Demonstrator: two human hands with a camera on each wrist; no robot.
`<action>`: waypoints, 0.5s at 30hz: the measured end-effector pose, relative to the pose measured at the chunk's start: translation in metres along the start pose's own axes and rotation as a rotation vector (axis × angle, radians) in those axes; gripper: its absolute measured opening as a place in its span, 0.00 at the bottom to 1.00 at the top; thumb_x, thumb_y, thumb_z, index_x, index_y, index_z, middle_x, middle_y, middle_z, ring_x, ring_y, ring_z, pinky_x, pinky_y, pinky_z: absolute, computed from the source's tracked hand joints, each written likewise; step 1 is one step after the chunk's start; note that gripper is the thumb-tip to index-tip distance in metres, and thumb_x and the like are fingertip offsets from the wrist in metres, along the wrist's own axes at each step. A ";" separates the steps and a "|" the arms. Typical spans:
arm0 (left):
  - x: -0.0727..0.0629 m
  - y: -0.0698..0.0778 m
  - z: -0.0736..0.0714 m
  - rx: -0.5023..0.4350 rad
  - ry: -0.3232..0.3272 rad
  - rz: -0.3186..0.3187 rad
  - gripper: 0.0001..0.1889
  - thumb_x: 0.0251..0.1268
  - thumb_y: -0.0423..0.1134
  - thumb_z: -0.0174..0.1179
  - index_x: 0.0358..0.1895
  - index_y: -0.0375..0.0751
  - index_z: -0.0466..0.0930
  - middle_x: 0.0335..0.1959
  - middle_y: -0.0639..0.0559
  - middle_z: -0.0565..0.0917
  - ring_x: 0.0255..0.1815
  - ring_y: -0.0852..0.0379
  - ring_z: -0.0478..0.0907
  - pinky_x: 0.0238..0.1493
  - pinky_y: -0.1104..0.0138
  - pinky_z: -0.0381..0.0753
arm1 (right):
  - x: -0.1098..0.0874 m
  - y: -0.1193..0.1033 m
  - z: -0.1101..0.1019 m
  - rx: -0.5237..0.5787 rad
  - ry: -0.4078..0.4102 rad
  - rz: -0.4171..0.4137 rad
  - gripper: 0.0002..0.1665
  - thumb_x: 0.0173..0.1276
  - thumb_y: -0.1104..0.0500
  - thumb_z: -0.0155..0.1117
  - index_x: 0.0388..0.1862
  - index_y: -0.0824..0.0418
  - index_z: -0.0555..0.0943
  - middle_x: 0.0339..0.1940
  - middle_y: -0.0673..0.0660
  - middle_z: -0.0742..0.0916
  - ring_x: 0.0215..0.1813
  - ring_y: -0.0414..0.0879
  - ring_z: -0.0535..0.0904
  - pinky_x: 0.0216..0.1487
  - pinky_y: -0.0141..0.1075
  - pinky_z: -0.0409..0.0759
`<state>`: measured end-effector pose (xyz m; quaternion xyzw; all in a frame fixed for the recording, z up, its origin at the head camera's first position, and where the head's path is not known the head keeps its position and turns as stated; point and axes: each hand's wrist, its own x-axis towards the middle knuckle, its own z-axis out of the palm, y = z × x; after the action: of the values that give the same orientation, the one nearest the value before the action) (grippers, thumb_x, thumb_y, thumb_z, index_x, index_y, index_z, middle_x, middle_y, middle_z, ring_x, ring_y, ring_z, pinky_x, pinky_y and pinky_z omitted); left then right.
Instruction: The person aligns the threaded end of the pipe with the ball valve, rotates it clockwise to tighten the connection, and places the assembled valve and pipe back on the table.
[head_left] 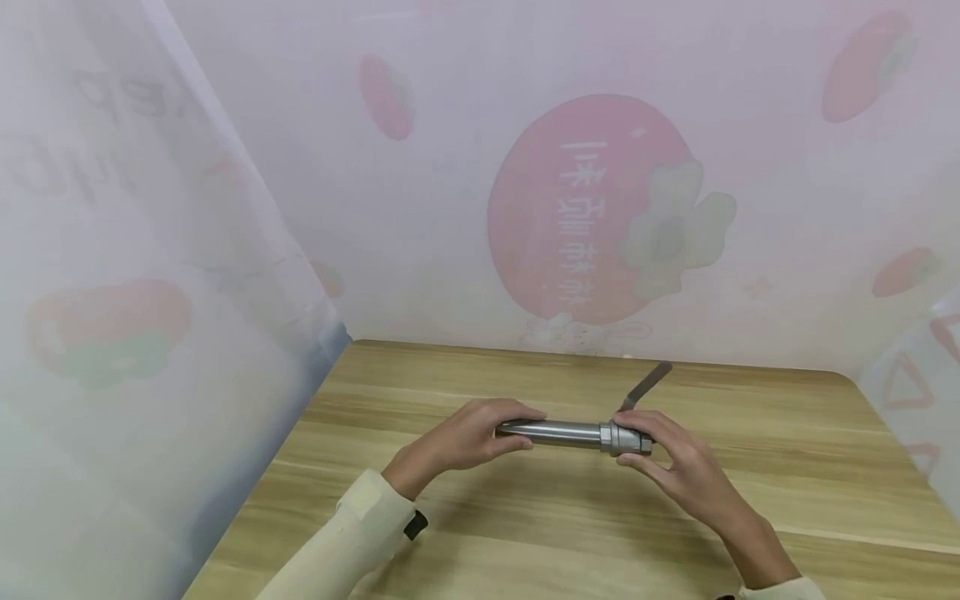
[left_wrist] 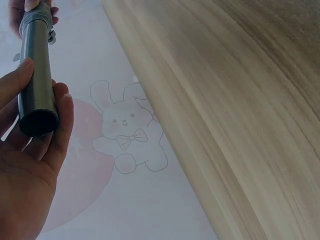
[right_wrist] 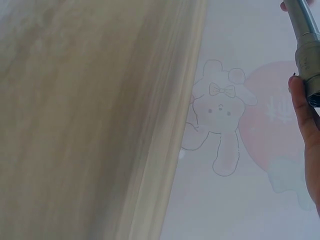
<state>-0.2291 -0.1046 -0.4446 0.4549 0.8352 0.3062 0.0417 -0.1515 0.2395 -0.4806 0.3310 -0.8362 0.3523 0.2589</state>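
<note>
A smooth metal pipe (head_left: 562, 432) is joined to a metal ball valve (head_left: 621, 438), and both are held level above the table in the head view. My left hand (head_left: 474, 435) grips the pipe's free end between thumb and fingers. In the left wrist view the dark end of the pipe (left_wrist: 37, 75) points toward the palm. My right hand (head_left: 686, 468) holds the valve body between thumb and fingers. The valve's lever handle (head_left: 647, 385) sticks up and away to the right. Threads show inside the valve's open end (right_wrist: 314, 99) in the right wrist view.
The wood-grain table (head_left: 570, 533) lies beneath both hands. A pale printed cloth (head_left: 435, 225) hangs behind its far edge, and another cloth (head_left: 135, 433) hangs along the left side. A dark band (head_left: 416, 525) is on the left wrist.
</note>
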 end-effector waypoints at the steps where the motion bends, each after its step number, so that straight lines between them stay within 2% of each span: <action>1: 0.000 0.000 0.000 0.005 -0.002 -0.002 0.24 0.79 0.44 0.68 0.72 0.43 0.83 0.61 0.52 0.90 0.46 0.64 0.82 0.46 0.71 0.81 | 0.000 0.000 0.000 -0.007 -0.002 -0.006 0.47 0.49 0.74 0.87 0.70 0.59 0.83 0.63 0.56 0.89 0.64 0.40 0.85 0.67 0.19 0.77; 7: 0.001 -0.004 0.001 0.026 -0.002 -0.007 0.23 0.79 0.45 0.68 0.72 0.46 0.83 0.62 0.53 0.90 0.50 0.64 0.84 0.50 0.70 0.83 | 0.002 0.003 0.001 -0.057 -0.008 -0.047 0.43 0.53 0.68 0.87 0.70 0.59 0.84 0.64 0.56 0.89 0.63 0.45 0.87 0.68 0.18 0.76; 15: 0.001 -0.008 0.001 0.049 0.001 -0.001 0.23 0.78 0.44 0.69 0.71 0.46 0.84 0.62 0.53 0.90 0.52 0.64 0.85 0.51 0.69 0.85 | 0.005 0.012 0.005 -0.088 -0.020 -0.107 0.33 0.68 0.53 0.80 0.69 0.61 0.84 0.62 0.56 0.89 0.58 0.51 0.89 0.66 0.18 0.77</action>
<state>-0.2358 -0.1064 -0.4496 0.4553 0.8426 0.2860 0.0304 -0.1642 0.2398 -0.4855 0.3670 -0.8346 0.2977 0.2830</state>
